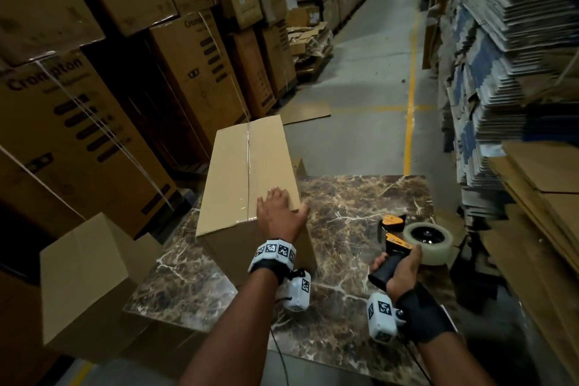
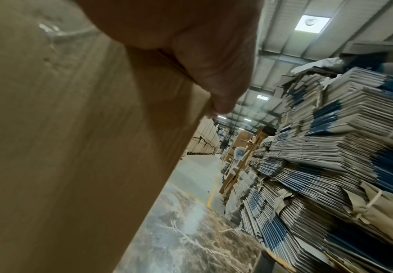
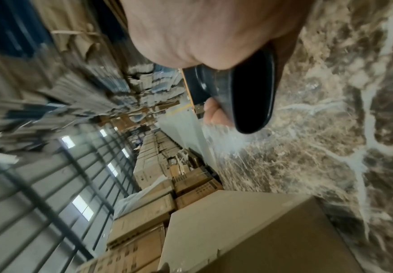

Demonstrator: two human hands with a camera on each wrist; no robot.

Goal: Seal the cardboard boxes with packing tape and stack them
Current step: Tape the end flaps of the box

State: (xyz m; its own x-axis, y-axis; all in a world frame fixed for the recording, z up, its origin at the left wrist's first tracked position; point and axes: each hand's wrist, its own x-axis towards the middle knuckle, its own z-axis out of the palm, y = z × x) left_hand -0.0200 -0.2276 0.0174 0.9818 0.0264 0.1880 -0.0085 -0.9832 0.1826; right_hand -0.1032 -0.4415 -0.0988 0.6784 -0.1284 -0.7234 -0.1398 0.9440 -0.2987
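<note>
Head view: left hand (image 1: 279, 213) flat on taped cardboard box (image 1: 247, 172), right hand (image 1: 399, 271) gripping tape dispenser (image 1: 407, 241) — right wrist view shows only its black handle (image 3: 251, 92) over the marble worktop (image 1: 354, 207).

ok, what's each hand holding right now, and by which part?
The right hand grips the tape dispenser by its black handle. The left hand holds nothing: it rests flat on the near right top corner of the cardboard box, thumb over the edge.
</note>
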